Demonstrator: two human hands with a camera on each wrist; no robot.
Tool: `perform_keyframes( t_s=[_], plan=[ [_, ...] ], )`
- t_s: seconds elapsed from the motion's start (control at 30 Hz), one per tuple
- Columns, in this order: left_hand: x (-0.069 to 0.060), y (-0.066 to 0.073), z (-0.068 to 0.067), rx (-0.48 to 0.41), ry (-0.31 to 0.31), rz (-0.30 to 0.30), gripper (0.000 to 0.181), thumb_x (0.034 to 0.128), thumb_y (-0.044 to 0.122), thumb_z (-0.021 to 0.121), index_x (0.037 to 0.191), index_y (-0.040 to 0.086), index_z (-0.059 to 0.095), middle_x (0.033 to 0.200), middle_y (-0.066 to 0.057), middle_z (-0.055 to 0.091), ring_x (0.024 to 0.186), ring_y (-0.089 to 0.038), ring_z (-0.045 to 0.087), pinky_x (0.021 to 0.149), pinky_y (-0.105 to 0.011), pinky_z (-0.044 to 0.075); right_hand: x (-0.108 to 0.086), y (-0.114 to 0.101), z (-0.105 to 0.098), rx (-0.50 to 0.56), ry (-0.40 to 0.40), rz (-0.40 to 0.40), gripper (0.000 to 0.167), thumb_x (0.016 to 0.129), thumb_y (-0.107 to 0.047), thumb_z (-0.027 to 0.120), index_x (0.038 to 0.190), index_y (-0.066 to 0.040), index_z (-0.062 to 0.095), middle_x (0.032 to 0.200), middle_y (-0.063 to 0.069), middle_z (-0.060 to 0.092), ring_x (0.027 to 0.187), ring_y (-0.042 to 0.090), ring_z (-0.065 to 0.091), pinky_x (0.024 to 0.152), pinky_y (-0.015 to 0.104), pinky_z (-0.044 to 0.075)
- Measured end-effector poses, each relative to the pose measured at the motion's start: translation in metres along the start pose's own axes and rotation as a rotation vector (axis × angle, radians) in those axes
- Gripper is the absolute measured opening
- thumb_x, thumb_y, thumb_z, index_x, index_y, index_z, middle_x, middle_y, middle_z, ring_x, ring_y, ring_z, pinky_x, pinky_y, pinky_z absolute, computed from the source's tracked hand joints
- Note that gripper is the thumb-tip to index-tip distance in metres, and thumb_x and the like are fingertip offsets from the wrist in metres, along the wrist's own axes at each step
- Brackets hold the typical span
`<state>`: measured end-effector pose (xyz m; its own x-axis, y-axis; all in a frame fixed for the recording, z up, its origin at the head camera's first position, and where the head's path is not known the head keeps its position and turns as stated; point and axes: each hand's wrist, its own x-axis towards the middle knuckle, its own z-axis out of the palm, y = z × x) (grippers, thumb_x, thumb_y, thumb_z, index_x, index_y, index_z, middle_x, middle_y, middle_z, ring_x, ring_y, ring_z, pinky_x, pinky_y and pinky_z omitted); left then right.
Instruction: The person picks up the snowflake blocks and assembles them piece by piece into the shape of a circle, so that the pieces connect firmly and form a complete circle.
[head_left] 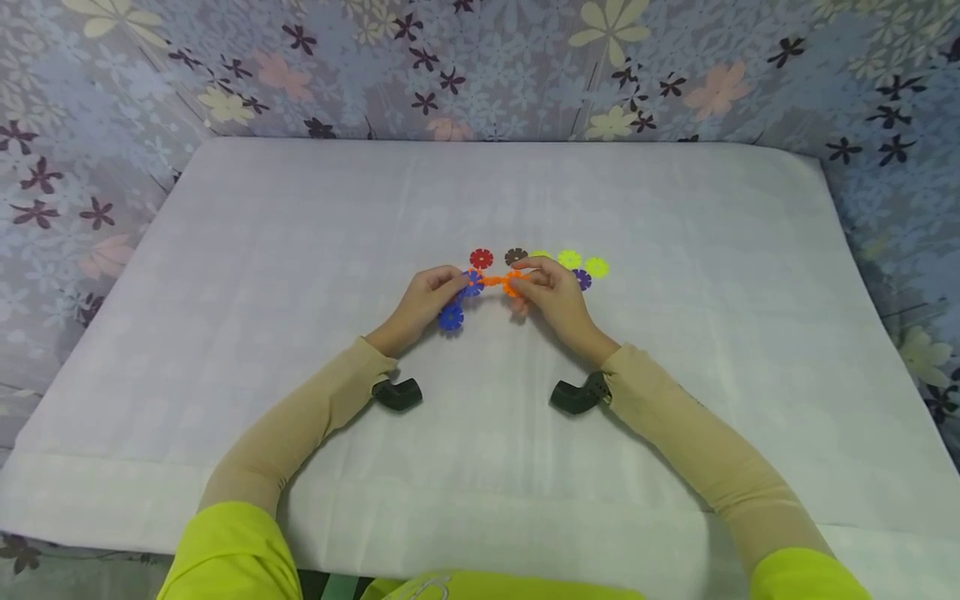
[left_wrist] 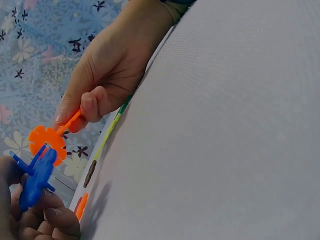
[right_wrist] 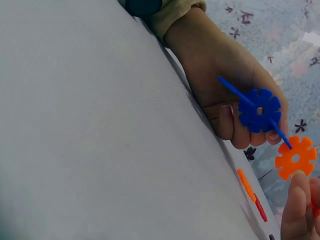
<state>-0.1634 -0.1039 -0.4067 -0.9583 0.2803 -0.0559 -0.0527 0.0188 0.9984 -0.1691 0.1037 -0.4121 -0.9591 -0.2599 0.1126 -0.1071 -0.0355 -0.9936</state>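
I'm watching the left hand (head_left: 426, 302) pinching blue discs (head_left: 452, 317), while the right hand (head_left: 561, 305) is pinching orange discs (head_left: 513, 284) at their three o'clock, the edge-on orange one (head_left: 492, 282) pointing toward nine.

Hands (head_left: 422, 307) (head_left: 561, 308) from overhead; wrist close-ups seemingly sidelong

Head view: right hand (head_left: 562, 304) is covering part of a yellow-green disc (head_left: 538, 252) and a purple disc (head_left: 585, 281); the tabletop (head_left: 675, 217) is losing its near right corner to the frame. Left wrist view: frame edge is cutting off left hand (left_wrist: 42, 221); blue disc (left_wrist: 37, 182) is hiding part of the orange disc (left_wrist: 44, 135). Right wrist view: dark sliver (right_wrist: 271, 237) is running off the bottom, unidentifiable.
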Motion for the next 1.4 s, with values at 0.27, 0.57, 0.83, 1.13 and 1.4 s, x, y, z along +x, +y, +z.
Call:
perform_keyframes(
  t_s=[0.27, 0.57, 0.83, 1.13, 1.4],
  plan=[
    [0.001, 0.002, 0.002, 0.041, 0.025, 0.011, 0.018, 0.0907, 0.012, 0.053, 0.083, -0.003, 0.057, 0.06, -0.002, 0.046, 0.047, -0.009, 0.042, 0.049, -0.02, 0.037, -0.002, -0.002, -0.001, 0.049, -0.002, 0.004, 0.031, 0.083, 0.003, 0.06, 0.112, 0.01, 0.054, 0.095, 0.01, 0.059, 0.062, 0.017, 0.056, 0.059, 0.023, 0.048],
    [0.001, 0.0, 0.004, 0.03, 0.048, 0.025, 0.017, 0.091, 0.011, 0.052, 0.084, -0.004, 0.057, 0.06, -0.001, 0.047, 0.049, -0.009, 0.041, 0.05, -0.021, 0.037, -0.002, -0.002, -0.001, 0.097, 0.025, 0.02, 0.027, 0.084, 0.006, 0.057, 0.11, 0.01, 0.051, 0.076, 0.006, 0.057, 0.055, 0.014, 0.052, 0.054, 0.022, 0.046],
    [0.002, 0.0, 0.004, 0.021, 0.043, 0.03, 0.017, 0.0913, 0.012, 0.052, 0.084, -0.003, 0.057, 0.06, -0.001, 0.047, 0.048, -0.008, 0.042, 0.049, -0.021, 0.037, -0.002, -0.001, -0.002, 0.099, -0.013, -0.001, 0.02, 0.087, 0.003, 0.053, 0.106, 0.003, 0.049, 0.062, 0.009, 0.054, 0.045, 0.014, 0.045, 0.046, 0.022, 0.04],
    [0.0, 0.001, 0.002, 0.015, -0.008, 0.012, 0.017, 0.0918, 0.011, 0.051, 0.084, -0.003, 0.056, 0.059, -0.003, 0.046, 0.045, -0.009, 0.044, 0.046, -0.021, 0.039, -0.003, 0.001, -0.003, 0.107, -0.073, -0.015, 0.011, 0.085, 0.008, 0.054, 0.094, 0.006, 0.049, 0.064, 0.011, 0.057, 0.046, 0.013, 0.048, 0.044, 0.021, 0.04],
    [-0.002, 0.003, -0.002, 0.053, -0.053, 0.001, 0.017, 0.0915, 0.011, 0.052, 0.083, -0.002, 0.057, 0.065, -0.005, 0.049, 0.055, -0.011, 0.043, 0.056, -0.022, 0.037, -0.007, -0.014, 0.005, -0.021, -0.157, -0.021, 0.018, 0.086, 0.008, 0.053, 0.1, 0.008, 0.043, 0.067, 0.023, 0.054, 0.046, 0.013, 0.044, 0.044, 0.019, 0.035]
  ],
)
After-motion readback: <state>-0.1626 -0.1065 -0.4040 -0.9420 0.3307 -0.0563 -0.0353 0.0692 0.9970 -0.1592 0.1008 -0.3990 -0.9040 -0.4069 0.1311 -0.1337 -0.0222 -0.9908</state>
